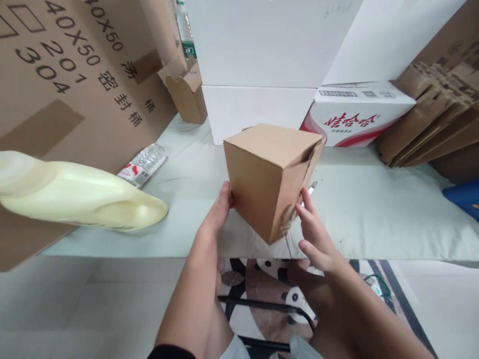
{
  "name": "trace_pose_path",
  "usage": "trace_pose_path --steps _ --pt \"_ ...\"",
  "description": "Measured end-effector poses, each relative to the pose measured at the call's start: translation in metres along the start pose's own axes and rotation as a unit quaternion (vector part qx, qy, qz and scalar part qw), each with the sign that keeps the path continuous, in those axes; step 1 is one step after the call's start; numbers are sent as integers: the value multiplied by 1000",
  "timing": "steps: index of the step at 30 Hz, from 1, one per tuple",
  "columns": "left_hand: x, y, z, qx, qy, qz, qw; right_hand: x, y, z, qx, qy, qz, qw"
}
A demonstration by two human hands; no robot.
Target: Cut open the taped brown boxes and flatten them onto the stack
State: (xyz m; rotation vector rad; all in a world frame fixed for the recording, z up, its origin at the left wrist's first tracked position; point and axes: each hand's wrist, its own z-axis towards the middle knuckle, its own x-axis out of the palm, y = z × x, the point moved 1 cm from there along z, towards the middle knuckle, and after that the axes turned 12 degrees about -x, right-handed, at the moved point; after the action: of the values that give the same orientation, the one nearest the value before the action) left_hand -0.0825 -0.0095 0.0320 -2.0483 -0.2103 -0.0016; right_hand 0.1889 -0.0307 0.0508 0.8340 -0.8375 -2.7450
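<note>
Bracing the box [256, 187] from both sides, apparently for balance, with left hand [221, 203] gripping one face and right hand [316, 232] loosely open against another.

The box [254, 184] is plain brown, the tablecloth [374, 214] perhaps pale grey-green.

Small cardboard box [252, 187] tilted over cloth-covered table [374, 219], near front edge. Left hand [220, 204] grips box's left side, most fingers hidden. Right hand [314, 232] at box's right side, fingers spread, fingertips touching or nearly so; contact unclear. Pale yellow bottle [86, 192] at left, clear plastic bottle [147, 162] lying beyond it beside large printed carton [78, 94]. Behind: white boxes [262, 45], red-and-white carton [348, 114], folded brown cardboard [426, 119] at right.
</note>
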Motion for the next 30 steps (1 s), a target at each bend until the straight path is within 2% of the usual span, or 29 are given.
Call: trace_pose_path --steps 2,4,7,8,10,12,14,16,18,19,21,24,27,30 --pt "4 3 -3 8 72 25 997 -4 4 1 -4 -32 -27 999" --pt "7 4 -8 -4 120 44 992 -7 6 -1 22 -69 -45 996" --pt "10 7 -13 -117 189 114 968 -8 2 -5 81 -130 -30 988" --pt "10 9 -13 -148 191 146 959 -8 -1 -6 96 -144 -18 985" --pt "9 11 -9 -144 126 196 962 -7 -8 -6 114 -140 -5 984" --pt "6 10 -2 -58 4 197 979 -4 -13 -4 116 -108 -2 987" --pt "4 6 2 90 -109 169 975 -2 -16 -3 114 -83 4 990" --pt "7 -1 1 266 -158 175 935 1 -15 -2 112 -61 21 992" --pt "13 -7 -3 409 -144 232 871 3 -16 -3 111 -37 51 992" --pt "17 -8 -5 442 -126 263 848 4 -18 -5 117 -35 66 990" --pt "23 -10 -8 467 -116 296 825 2 -29 -10 159 -69 64 983" --pt "26 -10 -8 463 -138 297 823 -5 -55 -19 276 -109 -91 951" --pt "25 -11 -8 463 -138 298 823 -12 -76 -26 346 -32 -274 897" --pt "23 -11 -9 464 -132 299 824 -15 -82 -26 377 52 -332 863"
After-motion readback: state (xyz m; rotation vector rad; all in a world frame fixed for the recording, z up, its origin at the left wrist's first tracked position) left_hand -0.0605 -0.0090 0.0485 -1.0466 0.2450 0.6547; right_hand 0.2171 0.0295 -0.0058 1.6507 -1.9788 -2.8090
